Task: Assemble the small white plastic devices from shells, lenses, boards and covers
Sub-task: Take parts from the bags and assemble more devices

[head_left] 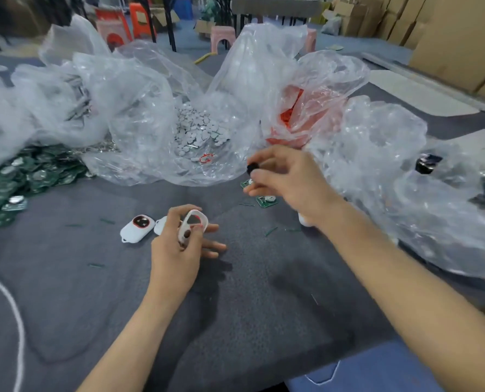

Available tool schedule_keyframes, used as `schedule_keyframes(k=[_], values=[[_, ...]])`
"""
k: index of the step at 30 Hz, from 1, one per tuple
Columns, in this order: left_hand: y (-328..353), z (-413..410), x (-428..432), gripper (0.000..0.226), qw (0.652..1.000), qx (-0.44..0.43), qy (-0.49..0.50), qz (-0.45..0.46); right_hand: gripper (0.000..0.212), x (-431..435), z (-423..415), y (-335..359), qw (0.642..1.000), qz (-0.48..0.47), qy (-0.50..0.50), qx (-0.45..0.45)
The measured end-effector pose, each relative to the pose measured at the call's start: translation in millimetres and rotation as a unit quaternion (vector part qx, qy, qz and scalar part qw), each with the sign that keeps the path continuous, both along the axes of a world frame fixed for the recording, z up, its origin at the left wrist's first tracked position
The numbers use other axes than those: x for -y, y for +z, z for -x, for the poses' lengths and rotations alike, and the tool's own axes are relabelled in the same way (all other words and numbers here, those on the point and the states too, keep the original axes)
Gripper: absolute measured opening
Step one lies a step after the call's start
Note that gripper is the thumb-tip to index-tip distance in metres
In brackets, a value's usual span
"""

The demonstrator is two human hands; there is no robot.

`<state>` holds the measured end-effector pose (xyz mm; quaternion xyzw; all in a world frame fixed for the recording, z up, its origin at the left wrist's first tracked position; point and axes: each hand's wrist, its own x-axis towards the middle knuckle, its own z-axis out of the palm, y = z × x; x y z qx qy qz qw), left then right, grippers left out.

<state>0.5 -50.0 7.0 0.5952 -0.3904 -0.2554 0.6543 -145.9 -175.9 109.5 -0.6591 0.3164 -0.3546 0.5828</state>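
Note:
My left hand (179, 244) holds a white plastic shell (193, 225) upright between thumb and fingers, its oval opening facing me. To its left an assembled white device (137, 228) with a red-rimmed dark window lies on the grey cloth, with another white piece (160, 225) beside it. My right hand (286, 179) hovers higher and to the right, pinching a small black part (253, 167) at its fingertips. Two green circuit boards (266, 200) lie just under that hand.
Clear plastic bags crowd the far side: one with small white discs (198, 128), one with red parts (289, 114), bubble wrap with black parts (428, 162) on the right. A heap of green boards (17, 176) sits at the left. A white cord (15, 309) runs along the near left.

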Motion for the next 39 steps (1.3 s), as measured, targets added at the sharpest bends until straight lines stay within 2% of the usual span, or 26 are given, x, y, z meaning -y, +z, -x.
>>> schedule_keyframes(k=[3, 6, 10, 13, 15, 18, 20, 23, 25, 29, 33, 39], values=[[1.7, 0.4, 0.1, 0.022, 1.000, 0.015, 0.023, -0.015, 0.019, -24.2, -46.8, -49.2, 0.989, -0.122, 0.048, 0.064], [4.8, -0.4, -0.2, 0.021, 0.997, 0.052, 0.057, -0.020, 0.021, -30.9, -60.5, -77.1, 0.980, -0.164, 0.036, 0.106], [5.8, -0.1, 1.1, 0.018, 0.996, 0.051, 0.063, -0.024, 0.016, -28.3, -55.6, -88.4, 0.957, -0.227, 0.055, 0.172], [4.4, -0.1, 1.2, 0.020, 0.997, 0.046, 0.063, -0.030, 0.017, -29.0, -53.8, -88.8, 0.958, -0.218, 0.077, 0.167], [4.6, 0.6, 0.3, 0.014, 0.997, 0.036, 0.060, -0.024, 0.021, -31.9, -54.3, -87.9, 0.963, -0.192, 0.092, 0.164], [2.2, 0.3, 1.4, 0.019, 0.996, 0.049, 0.067, -0.026, 0.018, -36.9, -54.9, -83.4, 0.947, -0.217, 0.116, 0.208], [-0.1, -0.2, 2.4, 0.026, 0.994, 0.073, 0.074, -0.035, 0.023, -37.9, -53.5, -81.8, 0.951, -0.187, 0.118, 0.214], [0.5, 0.1, 2.0, 0.027, 0.992, 0.097, 0.076, -0.035, 0.027, -40.4, -51.6, -80.4, 0.984, -0.007, 0.096, 0.152], [1.1, 0.7, 1.1, 0.029, 0.991, 0.103, 0.076, -0.030, 0.029, -42.9, -50.8, -79.9, 0.985, 0.078, 0.082, 0.131], [3.0, 1.3, 0.4, 0.031, 0.991, 0.098, 0.087, -0.028, 0.035, -42.6, -49.5, -80.9, 0.979, 0.156, 0.065, 0.116], [3.3, 2.6, -0.3, 0.031, 0.990, 0.099, 0.093, -0.034, 0.039, -44.3, -50.4, -82.9, 0.979, 0.167, 0.066, 0.093], [3.2, 2.3, -0.7, 0.025, 0.989, 0.089, 0.113, -0.045, 0.018, -44.3, -48.9, -82.9, 0.989, 0.135, 0.054, 0.029]])
